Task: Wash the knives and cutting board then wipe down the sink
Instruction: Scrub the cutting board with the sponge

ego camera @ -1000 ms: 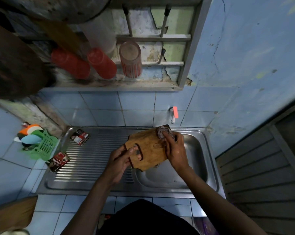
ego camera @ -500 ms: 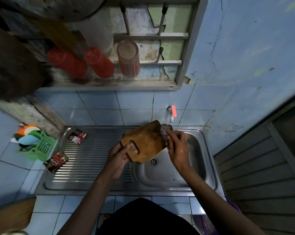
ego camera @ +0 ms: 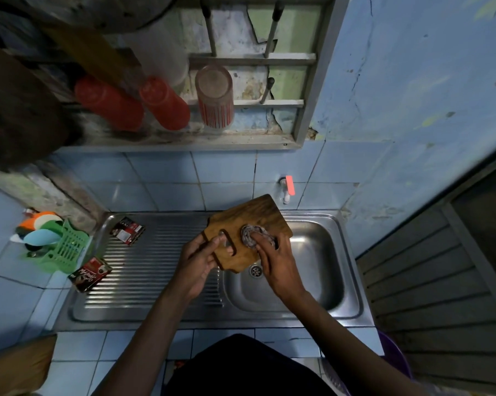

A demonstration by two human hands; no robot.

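A small wooden cutting board [ego camera: 251, 217] with a slotted handle is held tilted over the steel sink basin [ego camera: 321, 270]. My left hand [ego camera: 196, 262] grips the board at its handle end, thumb on top by the slot. My right hand [ego camera: 278, 267] presses a grey scrubbing cloth [ego camera: 254, 234] onto the board's face, fingers curled over it. The drain [ego camera: 255, 270] shows just below the board. No knives are visible.
A ribbed steel drainboard [ego camera: 144, 267] lies left of the basin with two dark sachets [ego camera: 90, 274] [ego camera: 127, 230] on it. A green basket [ego camera: 66, 247] holding utensils sits at the far left. A tap [ego camera: 287, 188] with a red handle is on the tiled wall. Red cups [ego camera: 164, 105] stand on the sill.
The cloth and my right hand have slid from the board's far edge down to its middle. The board has tilted and shifted slightly in my left hand.
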